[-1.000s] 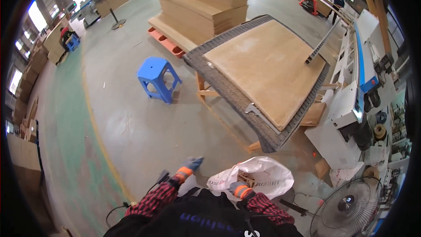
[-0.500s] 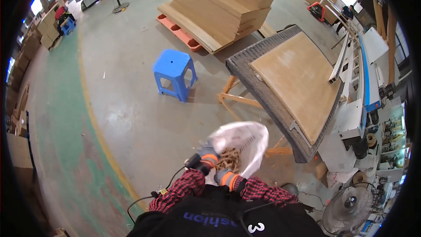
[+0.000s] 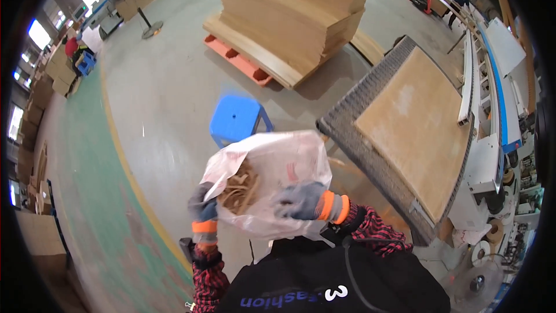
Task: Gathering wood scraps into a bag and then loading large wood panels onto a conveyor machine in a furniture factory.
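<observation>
In front of my body a large whitish-pink bag [image 3: 284, 159] hangs with its mouth wide. Curled brown strips [image 3: 240, 190], like thin wood or board offcuts, lie in its left part. My left hand [image 3: 202, 204], in a grey glove with an orange cuff band, is closed on the bag's left edge. Against the bag's near right side is my right hand [image 3: 306, 202], gloved alike. Its fingers point left and are smeared by motion, so their grip on the bag is unclear.
A blue plastic stool [image 3: 236, 119] stands just beyond the bag. To the right is a padded table [image 3: 341, 119] bearing a tan board [image 3: 414, 122]. Stacked brown sheets [image 3: 289, 17] rest on an orange pallet [image 3: 234, 61] ahead. A machine lines the right; a fan [image 3: 476, 283] stands near right.
The bag has been raised and spread wider, moving left. My hands have parted: the left went to its left edge, the right moved up along its near side. The view has shifted slightly.
</observation>
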The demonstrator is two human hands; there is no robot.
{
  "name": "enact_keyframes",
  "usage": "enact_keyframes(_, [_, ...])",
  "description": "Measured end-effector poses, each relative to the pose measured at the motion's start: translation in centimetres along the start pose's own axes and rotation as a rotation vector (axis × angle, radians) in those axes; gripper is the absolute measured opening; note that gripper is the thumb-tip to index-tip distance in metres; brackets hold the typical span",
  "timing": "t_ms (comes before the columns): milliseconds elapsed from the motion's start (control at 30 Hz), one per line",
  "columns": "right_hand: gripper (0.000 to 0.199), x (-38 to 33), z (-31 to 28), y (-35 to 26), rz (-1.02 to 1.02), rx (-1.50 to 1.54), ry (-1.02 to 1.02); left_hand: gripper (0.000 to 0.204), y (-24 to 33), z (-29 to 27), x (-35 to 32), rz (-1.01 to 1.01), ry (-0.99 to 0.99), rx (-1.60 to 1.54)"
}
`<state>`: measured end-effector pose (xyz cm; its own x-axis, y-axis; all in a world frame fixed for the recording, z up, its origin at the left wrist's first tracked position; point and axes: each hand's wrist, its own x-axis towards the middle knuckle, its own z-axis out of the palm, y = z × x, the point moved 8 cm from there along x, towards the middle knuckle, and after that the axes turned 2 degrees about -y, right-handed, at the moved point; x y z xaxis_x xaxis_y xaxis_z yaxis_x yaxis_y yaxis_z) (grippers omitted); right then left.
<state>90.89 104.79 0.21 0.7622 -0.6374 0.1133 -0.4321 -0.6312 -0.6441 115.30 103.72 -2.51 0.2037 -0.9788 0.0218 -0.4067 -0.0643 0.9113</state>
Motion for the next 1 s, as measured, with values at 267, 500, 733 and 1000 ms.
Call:
enact_keyframes(267, [0.107,5.8,-11.8,25.1,0.665,0.390,0.822,0.023,11.6,-3.8,20.4,0.293,0.211,0.010])
enact_keyframes(500, [0.077,9.3,-8.9,36.3,0.649,0.936,0.803,0.020,17.6,5.5,37.4,0.340,0.191,-0.036])
enact_keyframes(733, [0.027,6.0,-21.1,38.6,0.724,1.171,0.990,0.018,18.7,22.9,49.6,0.281,-0.178,-0.259])
enact_keyframes(1000, [0.024,7.2,-30.4,36.2,0.973,0.255,1.004,0.019,12.7,36.5,58.5,0.072,-0.433,-0.317])
